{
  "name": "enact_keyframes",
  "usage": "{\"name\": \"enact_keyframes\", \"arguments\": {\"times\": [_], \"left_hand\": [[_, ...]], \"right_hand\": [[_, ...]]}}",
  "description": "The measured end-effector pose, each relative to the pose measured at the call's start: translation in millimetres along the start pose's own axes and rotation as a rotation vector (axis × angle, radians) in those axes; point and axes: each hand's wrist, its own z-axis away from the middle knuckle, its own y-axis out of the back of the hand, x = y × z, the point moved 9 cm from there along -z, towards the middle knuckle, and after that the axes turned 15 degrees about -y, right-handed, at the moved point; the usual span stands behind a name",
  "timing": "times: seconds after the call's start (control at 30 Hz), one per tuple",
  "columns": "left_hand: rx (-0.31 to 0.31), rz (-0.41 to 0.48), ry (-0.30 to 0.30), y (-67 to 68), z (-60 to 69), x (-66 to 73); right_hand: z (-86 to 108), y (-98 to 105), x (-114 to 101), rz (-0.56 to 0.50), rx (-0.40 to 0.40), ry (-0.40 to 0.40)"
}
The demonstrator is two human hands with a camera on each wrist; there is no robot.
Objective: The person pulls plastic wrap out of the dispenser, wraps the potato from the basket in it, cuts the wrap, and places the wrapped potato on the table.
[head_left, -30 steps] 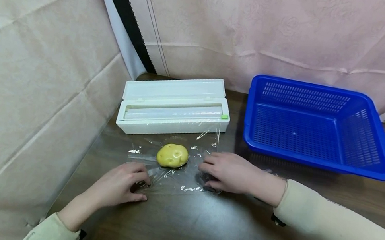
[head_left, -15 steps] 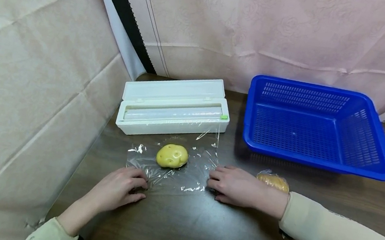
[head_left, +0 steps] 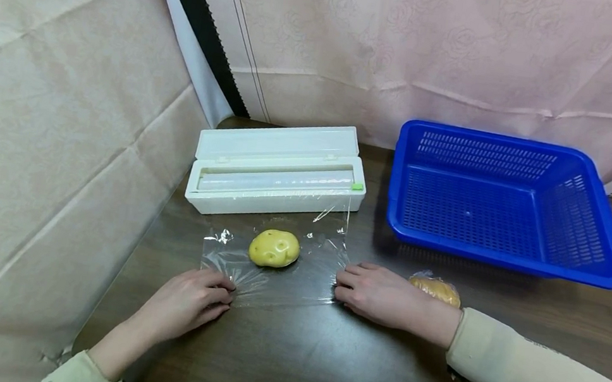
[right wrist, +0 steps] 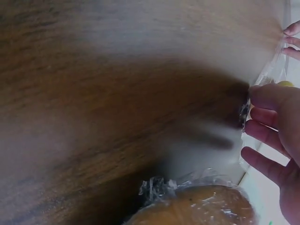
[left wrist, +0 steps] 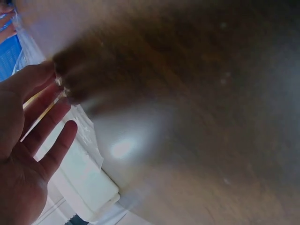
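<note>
A yellow potato [head_left: 274, 249] lies on a sheet of clear plastic wrap [head_left: 294, 288] spread over the table. That sheet runs back to the roll [head_left: 279, 179] inside the white wrap box [head_left: 272, 203], whose lid [head_left: 277, 143] is up. At the sheet's near left corner my left hand [head_left: 186, 300] pinches the film between thumb and fingers, puckering it. My right hand [head_left: 376, 294] pinches the near right corner; in the right wrist view its thumb and fingertips meet at the film's edge. Behind my right wrist lies an orange-brown, film-wrapped lump [right wrist: 201, 206], partly hidden in the head view.
A blue plastic basket [head_left: 503, 263] stands at the back right of the brown wooden table [head_left: 318, 371]. A green tab [head_left: 357, 186] sits at the box's right end. Pale fabric [head_left: 58, 154] hangs along the left and back.
My right hand has shifted right and nearer to the sheet's corner, uncovering the wrapped lump. My left thumb has closed against the fingers on the film. The potato stays put.
</note>
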Motion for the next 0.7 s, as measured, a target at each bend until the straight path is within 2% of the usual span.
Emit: {"name": "enact_keyframes", "arguments": {"times": [0.2, 0.3, 0.5, 0.7], "left_hand": [[0.041, -0.078, -0.049, 0.6, -2.2, 4.2], [0.065, -0.091, -0.041, 1.8, -3.4, 3.2], [0.068, -0.015, 0.063, 6.7, -1.6, -7.9], [0.112, 0.062, 0.147, 22.7, -4.1, -22.4]], "right_hand": [[2.3, 3, 4, -0.053, 0.034, -0.012], [2.5, 5, 8, -0.091, 0.037, -0.03], [-1.9, 15, 17, -0.138, 0.035, -0.072], [-9.0, 29, 29, -0.186, 0.048, -0.117]]}}
